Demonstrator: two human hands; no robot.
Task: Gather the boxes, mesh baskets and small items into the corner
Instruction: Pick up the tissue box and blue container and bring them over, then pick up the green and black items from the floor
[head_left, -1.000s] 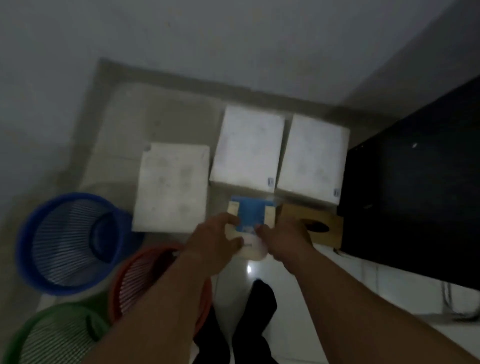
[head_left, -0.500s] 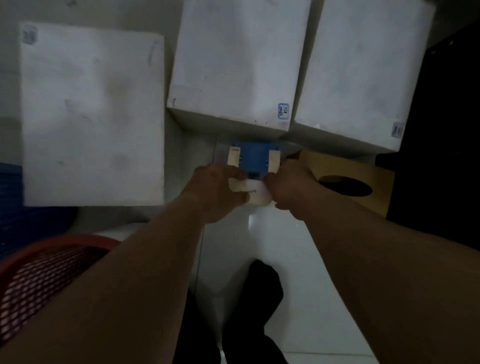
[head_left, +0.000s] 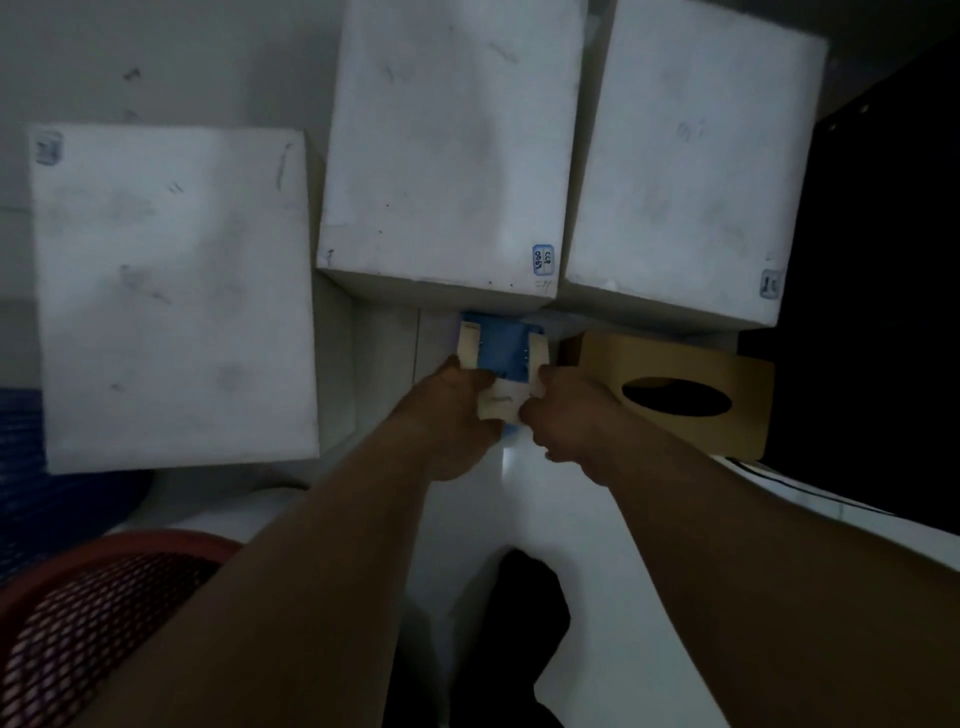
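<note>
Over floor (head_left: 493, 512), packet (head_left: 501, 353) seemingly points toward middle box (head_left: 447, 156).

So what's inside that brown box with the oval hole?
Through the oval hole on top of the brown box only darkness shows. Its walls hide whatever is inside, if anything.

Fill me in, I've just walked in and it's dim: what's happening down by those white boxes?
A person holds a blue and cream packet in both hands, the left hand and right hand gripping its near end. It is in front of the middle white box, next to a tan tissue box. The left white box and right white box stand either side; a red mesh basket and a blue basket are at lower left.
</note>
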